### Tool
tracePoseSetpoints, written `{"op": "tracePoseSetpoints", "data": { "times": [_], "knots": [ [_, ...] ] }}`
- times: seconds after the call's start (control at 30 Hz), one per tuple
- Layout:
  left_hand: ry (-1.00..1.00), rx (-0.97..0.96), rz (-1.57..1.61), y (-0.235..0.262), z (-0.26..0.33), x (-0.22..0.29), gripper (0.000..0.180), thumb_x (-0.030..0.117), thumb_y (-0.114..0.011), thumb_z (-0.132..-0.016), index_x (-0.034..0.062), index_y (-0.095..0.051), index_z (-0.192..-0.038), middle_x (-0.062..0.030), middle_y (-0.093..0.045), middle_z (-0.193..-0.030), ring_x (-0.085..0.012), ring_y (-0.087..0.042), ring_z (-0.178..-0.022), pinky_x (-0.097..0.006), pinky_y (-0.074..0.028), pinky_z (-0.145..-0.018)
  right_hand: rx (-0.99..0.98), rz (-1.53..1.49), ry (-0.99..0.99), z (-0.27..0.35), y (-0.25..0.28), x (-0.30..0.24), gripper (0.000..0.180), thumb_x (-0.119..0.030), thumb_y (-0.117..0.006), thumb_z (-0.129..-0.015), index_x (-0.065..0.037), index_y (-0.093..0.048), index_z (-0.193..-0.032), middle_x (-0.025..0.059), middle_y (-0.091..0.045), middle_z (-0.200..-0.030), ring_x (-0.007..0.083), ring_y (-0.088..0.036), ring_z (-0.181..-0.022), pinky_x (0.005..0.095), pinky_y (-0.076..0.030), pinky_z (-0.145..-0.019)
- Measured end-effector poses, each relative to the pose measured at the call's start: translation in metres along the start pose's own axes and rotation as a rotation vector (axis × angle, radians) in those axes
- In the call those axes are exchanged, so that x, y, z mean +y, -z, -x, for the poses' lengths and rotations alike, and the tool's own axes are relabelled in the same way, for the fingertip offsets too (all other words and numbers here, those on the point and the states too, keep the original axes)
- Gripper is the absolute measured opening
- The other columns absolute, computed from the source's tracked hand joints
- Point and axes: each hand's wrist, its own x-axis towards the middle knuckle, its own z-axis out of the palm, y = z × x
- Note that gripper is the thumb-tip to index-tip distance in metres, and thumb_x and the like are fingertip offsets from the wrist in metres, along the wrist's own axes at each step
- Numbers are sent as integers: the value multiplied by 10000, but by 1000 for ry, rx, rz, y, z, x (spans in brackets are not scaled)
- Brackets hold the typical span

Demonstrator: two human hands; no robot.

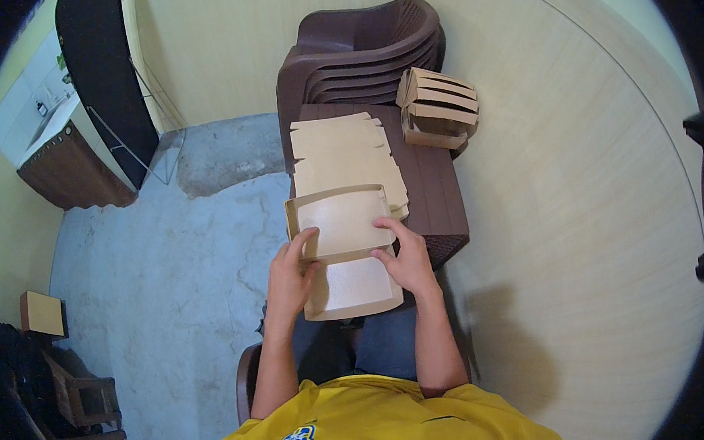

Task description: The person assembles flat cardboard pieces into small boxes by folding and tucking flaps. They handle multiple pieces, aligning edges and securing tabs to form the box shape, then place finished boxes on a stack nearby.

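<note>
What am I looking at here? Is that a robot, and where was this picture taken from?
No robot here: these are a person's two bare hands. There is one picture, from a wide fisheye camera on the person's head looking down, so straight edges bend and the yellow shirt shows at the bottom. The left hand and right hand hold an open cardboard box at either side of its middle. Beyond it, flat cardboard pieces lie on a brown table. More cardboard boxes sit at its far right, and stacked brown chairs stand behind.
</note>
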Motion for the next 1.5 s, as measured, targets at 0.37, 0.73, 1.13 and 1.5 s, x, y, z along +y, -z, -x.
{"op": "tracePoseSetpoints", "data": {
  "times": [0.37,0.73,1.13,1.5],
  "knots": [
    [-72,236,-133,-15,3,-6,423,-27,-840,-815,167,-859,-1190,-223,-490,-1603,-423,-559,-1402,-464,-482,-1161,205,197,126,6,-5,1,336,-156,-914,-800,-215,-877,-1128,136,-628,-1377,364,-546,-1337,461,-473,-1139],
    [-361,-15,-109,2,-11,-11,323,30,-835,-844,103,-860,-1158,-145,-449,-1699,-395,-414,-1563,-497,-385,-1261,-31,312,406,-17,29,1,133,-208,-859,-839,-178,-890,-965,-31,-655,-1547,361,-382,-1594,530,-312,-1256],
    [174,136,934,-35,-41,-15,683,68,-757,-991,82,-498,-1623,-149,-646,-1358,-201,-675,-1136,-371,-564,-948,107,95,329,-89,65,9,288,-172,-872,-869,-117,-860,-1152,91,-666,-1528,361,-505,-1499,450,-444,-1188],
    [347,230,827,-89,-187,-47,432,254,-712,-1047,6,-646,-1395,-156,-757,-1077,-235,-752,-854,-368,-595,-760,398,763,382,-216,106,171,416,-142,-826,-867,-37,-728,-1257,160,-744,-1136,354,-674,-1147,519,-462,-1133]
  ]
}}
